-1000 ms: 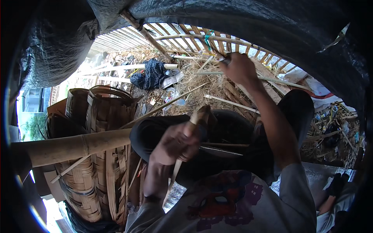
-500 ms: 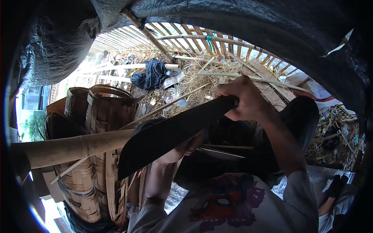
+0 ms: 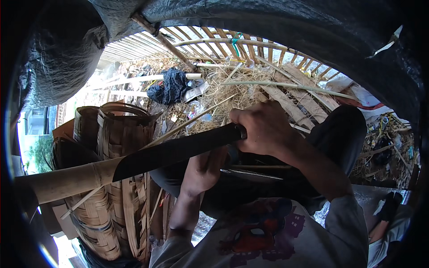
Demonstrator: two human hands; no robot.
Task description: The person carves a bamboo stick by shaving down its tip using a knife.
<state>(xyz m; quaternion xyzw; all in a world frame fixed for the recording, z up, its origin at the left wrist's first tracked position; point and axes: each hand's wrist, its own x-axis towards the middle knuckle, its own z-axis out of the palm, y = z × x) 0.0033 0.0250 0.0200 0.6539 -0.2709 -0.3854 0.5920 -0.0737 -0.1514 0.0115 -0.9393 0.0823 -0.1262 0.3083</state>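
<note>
My right hand (image 3: 266,129) is closed around the handle of a machete (image 3: 178,152) with a broad dark blade. The blade slants down to the left, its tip end overlapping a thick bamboo pole (image 3: 73,179); whether they touch, I cannot tell. Just below the blade is my left hand (image 3: 202,173), its fingers curled. What it grips, if anything, is hidden. A thin bamboo strip (image 3: 196,117) runs diagonally past the far side of the blade.
Woven bamboo baskets (image 3: 123,138) stand at my left, beneath the pole. Straw (image 3: 232,91) and litter cover the ground ahead, with a dark cloth (image 3: 172,85) among it. A slatted bamboo fence (image 3: 219,44) curves behind. Dark sheeting (image 3: 286,18) hangs overhead.
My right hand has come left and down with the machete, bringing its blade flatter and farther over the pole. More of my left hand shows below the blade.
</note>
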